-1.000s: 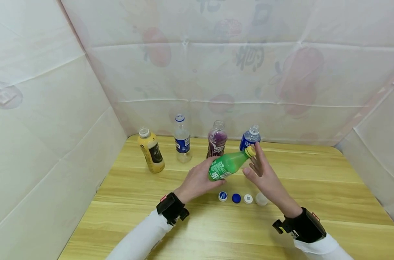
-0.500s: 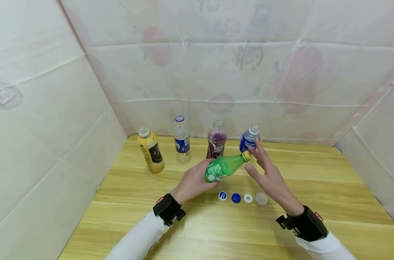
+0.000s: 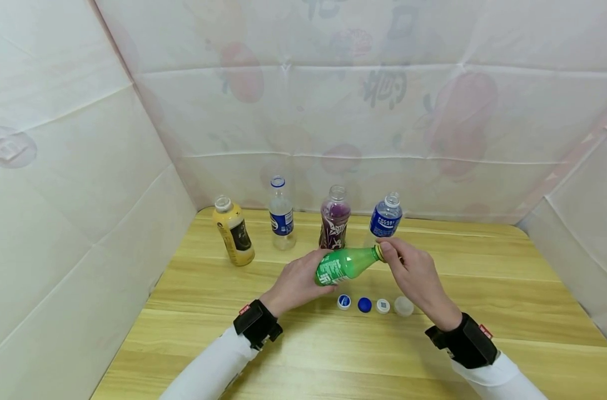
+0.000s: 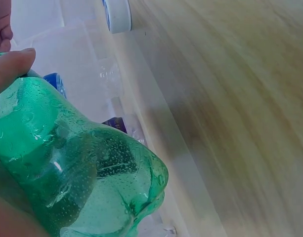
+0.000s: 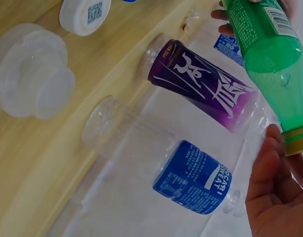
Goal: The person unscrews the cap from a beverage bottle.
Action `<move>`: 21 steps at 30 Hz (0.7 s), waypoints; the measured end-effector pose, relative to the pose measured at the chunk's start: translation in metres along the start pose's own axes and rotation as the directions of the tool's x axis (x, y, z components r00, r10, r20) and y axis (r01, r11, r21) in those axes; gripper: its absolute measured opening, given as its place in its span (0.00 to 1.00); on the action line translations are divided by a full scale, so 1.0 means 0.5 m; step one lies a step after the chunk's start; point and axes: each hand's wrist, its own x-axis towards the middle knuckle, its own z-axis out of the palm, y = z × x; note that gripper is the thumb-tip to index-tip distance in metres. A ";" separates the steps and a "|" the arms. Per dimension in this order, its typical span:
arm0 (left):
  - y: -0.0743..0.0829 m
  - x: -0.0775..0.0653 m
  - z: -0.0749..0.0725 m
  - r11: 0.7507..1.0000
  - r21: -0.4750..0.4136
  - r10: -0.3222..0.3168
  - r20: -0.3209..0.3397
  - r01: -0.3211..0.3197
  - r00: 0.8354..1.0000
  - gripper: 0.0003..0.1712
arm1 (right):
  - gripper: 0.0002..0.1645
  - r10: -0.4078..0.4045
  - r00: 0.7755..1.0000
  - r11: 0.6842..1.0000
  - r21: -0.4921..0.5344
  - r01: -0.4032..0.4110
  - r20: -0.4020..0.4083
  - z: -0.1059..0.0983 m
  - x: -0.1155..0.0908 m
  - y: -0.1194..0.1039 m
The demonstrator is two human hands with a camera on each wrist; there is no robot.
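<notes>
A green soda bottle (image 3: pixel 348 264) is tilted above the table, its neck toward the right. My left hand (image 3: pixel 298 283) grips it round the labelled body; the rounded base of the green bottle (image 4: pixel 107 173) fills much of the left wrist view. At the neck end is a yellow cap (image 3: pixel 380 253), and my right hand (image 3: pixel 416 278) pinches it with curled fingers. In the right wrist view the thumb and fingertips sit right at the cap (image 5: pixel 297 141). Liquid shows inside the bottle.
Along the back stand uncapped bottles: a yellow one (image 3: pixel 233 233), a clear one with a blue label (image 3: pixel 282 222), a purple-labelled one (image 3: pixel 333 225) and a blue-labelled one (image 3: pixel 385 219). Several loose caps lie in front, including a dark blue cap (image 3: pixel 364 305) and a translucent cap (image 3: pixel 403 306).
The right hand's spread fingers have come down and closed round the yellow cap. The left hand has brought the bottle slightly left and lower, and it lies nearer level.
</notes>
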 end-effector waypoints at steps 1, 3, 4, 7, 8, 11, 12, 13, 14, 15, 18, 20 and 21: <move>0.000 0.000 0.000 1.000 0.001 0.003 0.001 -0.003 1.000 0.47 | 0.17 -0.010 1.000 1.000 -0.008 0.010 -0.009 0.001 0.001 0.001; 0.000 -0.002 0.001 1.000 0.006 0.007 0.001 -0.007 1.000 0.47 | 0.13 -0.021 1.000 1.000 -0.015 0.021 -0.019 0.003 0.003 0.000; 0.000 -0.003 0.001 1.000 0.008 0.009 0.001 -0.009 1.000 0.48 | 0.12 -0.025 0.999 1.000 -0.015 0.024 -0.021 0.004 0.003 0.000; 0.001 -0.004 0.000 1.000 0.009 0.012 0.001 -0.012 1.000 0.48 | 0.09 -0.024 1.000 1.000 -0.002 0.024 -0.019 0.007 0.003 -0.001; 0.001 -0.004 0.000 1.000 0.006 0.013 0.002 -0.013 1.000 0.48 | 0.09 -0.020 1.000 1.000 0.007 0.020 -0.016 0.008 0.003 -0.001; 0.002 -0.005 -0.001 1.000 -0.002 0.015 0.009 -0.015 1.000 0.46 | 0.08 -0.022 1.000 0.999 0.042 0.022 -0.004 0.008 0.002 -0.002; 0.003 -0.005 -0.002 1.000 -0.005 0.017 0.013 -0.017 1.000 0.46 | 0.07 -0.024 1.000 0.998 0.053 0.024 0.002 0.008 0.002 -0.002; 0.003 -0.005 -0.003 1.000 -0.006 0.017 0.019 -0.017 1.000 0.45 | 0.07 -0.028 1.000 0.997 0.067 0.027 0.011 0.008 0.002 -0.003; 0.004 -0.006 -0.003 1.000 -0.011 0.018 0.025 -0.018 1.000 0.45 | 0.07 -0.033 0.999 0.996 0.078 0.031 0.019 0.007 0.002 -0.004; 0.004 -0.006 -0.004 1.000 -0.016 0.018 0.033 -0.017 0.999 0.45 | 0.07 -0.039 0.999 0.995 0.088 0.036 0.027 0.007 0.002 -0.005; 0.004 -0.006 -0.005 0.999 -0.040 0.018 0.060 -0.016 0.998 0.46 | 0.06 -0.052 0.998 0.992 0.116 0.047 0.044 0.005 0.002 -0.008; 0.004 -0.005 -0.005 0.998 -0.060 0.015 0.075 -0.010 0.997 0.47 | 0.05 -0.062 0.997 0.990 0.128 0.056 0.046 0.005 0.002 -0.009; 0.004 -0.004 -0.005 0.998 -0.068 0.013 0.081 -0.008 0.997 0.47 | 0.05 -0.068 0.997 0.989 0.131 0.061 0.045 0.004 0.003 -0.010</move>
